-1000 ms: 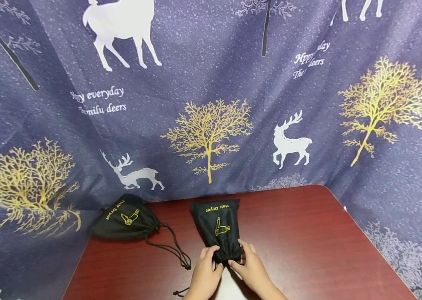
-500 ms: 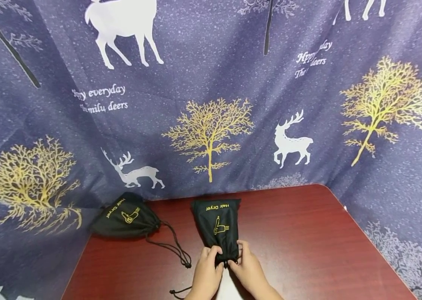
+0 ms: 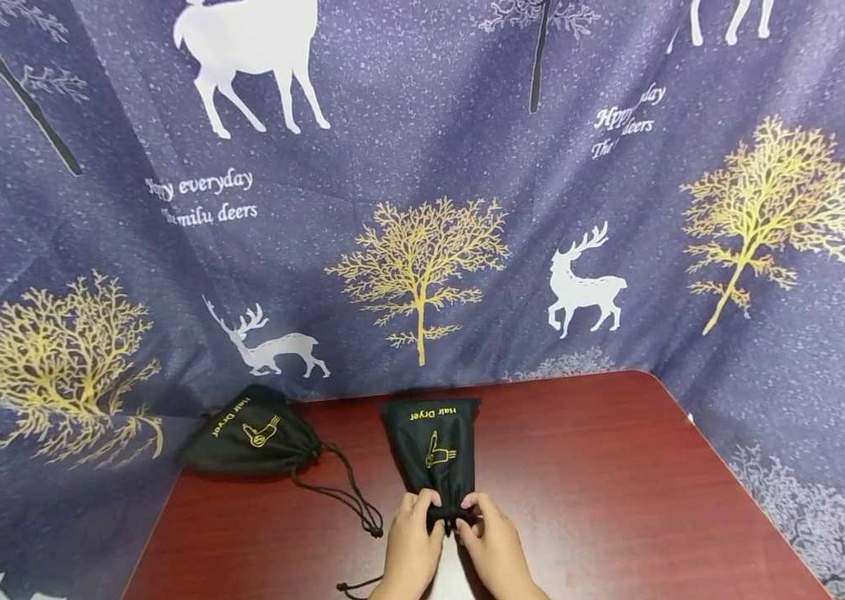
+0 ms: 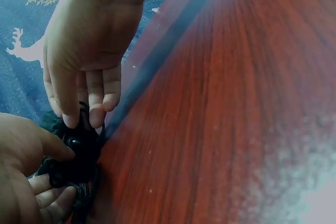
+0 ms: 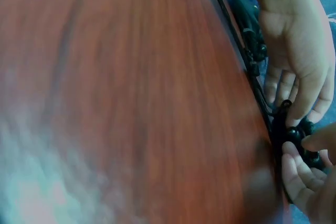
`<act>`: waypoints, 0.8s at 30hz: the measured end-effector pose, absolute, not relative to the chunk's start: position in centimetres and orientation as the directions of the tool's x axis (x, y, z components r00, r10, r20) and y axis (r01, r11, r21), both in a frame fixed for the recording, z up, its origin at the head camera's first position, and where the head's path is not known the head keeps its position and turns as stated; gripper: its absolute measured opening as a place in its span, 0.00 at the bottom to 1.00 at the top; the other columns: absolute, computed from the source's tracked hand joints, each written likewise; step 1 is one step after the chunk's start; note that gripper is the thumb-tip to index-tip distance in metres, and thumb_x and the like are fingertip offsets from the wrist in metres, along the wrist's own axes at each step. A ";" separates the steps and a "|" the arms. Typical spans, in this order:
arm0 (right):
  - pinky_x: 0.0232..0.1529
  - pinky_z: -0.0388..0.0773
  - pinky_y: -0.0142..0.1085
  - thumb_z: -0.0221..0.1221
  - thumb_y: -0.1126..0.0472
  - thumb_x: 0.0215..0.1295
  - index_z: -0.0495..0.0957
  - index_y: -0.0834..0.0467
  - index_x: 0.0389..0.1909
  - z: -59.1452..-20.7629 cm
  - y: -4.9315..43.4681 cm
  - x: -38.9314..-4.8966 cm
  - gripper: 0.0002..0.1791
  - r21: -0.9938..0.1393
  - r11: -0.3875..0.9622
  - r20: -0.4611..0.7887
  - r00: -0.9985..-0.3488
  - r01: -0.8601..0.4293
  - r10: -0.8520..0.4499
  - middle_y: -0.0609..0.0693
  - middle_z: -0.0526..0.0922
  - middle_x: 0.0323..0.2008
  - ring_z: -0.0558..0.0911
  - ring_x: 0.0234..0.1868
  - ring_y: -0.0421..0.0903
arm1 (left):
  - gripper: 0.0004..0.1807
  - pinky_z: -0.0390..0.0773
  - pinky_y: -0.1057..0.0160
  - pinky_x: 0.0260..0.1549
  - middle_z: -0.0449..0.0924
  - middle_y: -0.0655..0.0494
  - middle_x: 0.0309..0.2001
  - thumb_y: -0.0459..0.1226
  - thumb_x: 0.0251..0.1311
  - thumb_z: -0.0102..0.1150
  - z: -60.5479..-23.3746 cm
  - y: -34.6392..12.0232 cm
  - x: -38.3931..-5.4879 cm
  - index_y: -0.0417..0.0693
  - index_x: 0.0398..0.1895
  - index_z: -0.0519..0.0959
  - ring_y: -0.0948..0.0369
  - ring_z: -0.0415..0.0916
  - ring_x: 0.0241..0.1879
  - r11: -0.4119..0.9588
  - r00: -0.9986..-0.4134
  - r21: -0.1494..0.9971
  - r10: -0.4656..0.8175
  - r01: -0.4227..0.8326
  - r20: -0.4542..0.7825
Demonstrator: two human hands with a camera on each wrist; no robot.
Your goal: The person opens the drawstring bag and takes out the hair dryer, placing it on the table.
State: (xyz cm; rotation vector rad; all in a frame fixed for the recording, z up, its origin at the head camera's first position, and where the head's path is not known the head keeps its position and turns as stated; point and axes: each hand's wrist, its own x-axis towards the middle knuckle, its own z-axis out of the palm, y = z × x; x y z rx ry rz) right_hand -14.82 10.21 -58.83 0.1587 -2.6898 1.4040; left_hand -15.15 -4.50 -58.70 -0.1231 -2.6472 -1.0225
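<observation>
A black drawstring bag with yellow "Hair Dryer" lettering lies flat on the table, its gathered mouth toward me. My left hand pinches the left side of that gathered neck between thumb and fingers. On the other side, my right hand pinches the neck with thumb and index finger. In the left wrist view the bunched dark cloth and a small shiny black bead sit between the two hands. The right wrist view shows the same bunched mouth, partly hidden by fingers.
A second black "Hair Dryer" drawstring bag lies at the table's back left, its cord trailing toward the middle. Another cord end shows by my left wrist. The reddish wooden table meets a patterned cloth behind.
My right hand has drawn in toward the left, its index finger now nearer the middle of the bag's neck. The neck looks more tightly bunched. The far bag has stayed put.
</observation>
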 end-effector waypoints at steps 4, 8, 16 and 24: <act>0.25 0.72 0.26 0.65 0.67 0.63 0.76 0.53 0.47 -58.7 10.0 -14.7 0.14 -0.792 0.590 0.178 -0.984 -0.161 -0.030 0.47 0.83 0.33 0.73 0.23 0.27 | 0.19 0.72 0.61 0.29 0.72 0.59 0.34 0.28 0.48 0.72 -58.6 -4.5 -15.2 0.58 0.39 0.76 0.57 0.77 0.32 0.733 -0.945 0.651 -0.035 0.197 0.326; 0.25 0.71 0.26 0.68 0.67 0.60 0.76 0.51 0.44 -58.7 9.8 -14.8 0.15 -0.760 0.619 0.238 -0.971 -0.196 -0.015 0.46 0.81 0.33 0.72 0.23 0.27 | 0.19 0.73 0.62 0.28 0.72 0.59 0.33 0.27 0.47 0.71 -58.5 -4.4 -15.3 0.57 0.38 0.76 0.58 0.77 0.29 0.726 -0.937 0.654 -0.042 0.210 0.347; 0.26 0.70 0.25 0.69 0.69 0.57 0.73 0.50 0.39 -59.0 9.7 -15.3 0.17 -0.727 0.656 0.273 -0.962 -0.202 0.005 0.44 0.78 0.30 0.70 0.23 0.27 | 0.19 0.73 0.61 0.28 0.70 0.60 0.31 0.27 0.43 0.72 -58.6 -3.9 -15.4 0.56 0.36 0.77 0.59 0.75 0.28 0.725 -0.928 0.657 -0.066 0.208 0.367; 0.27 0.70 0.25 0.68 0.68 0.57 0.72 0.49 0.36 -59.1 9.9 -15.5 0.16 -0.720 0.663 0.265 -0.964 -0.205 -0.010 0.44 0.78 0.30 0.70 0.24 0.27 | 0.20 0.71 0.63 0.27 0.68 0.61 0.30 0.26 0.41 0.72 -58.9 -3.7 -15.3 0.56 0.34 0.76 0.62 0.73 0.27 0.712 -0.932 0.675 -0.083 0.193 0.354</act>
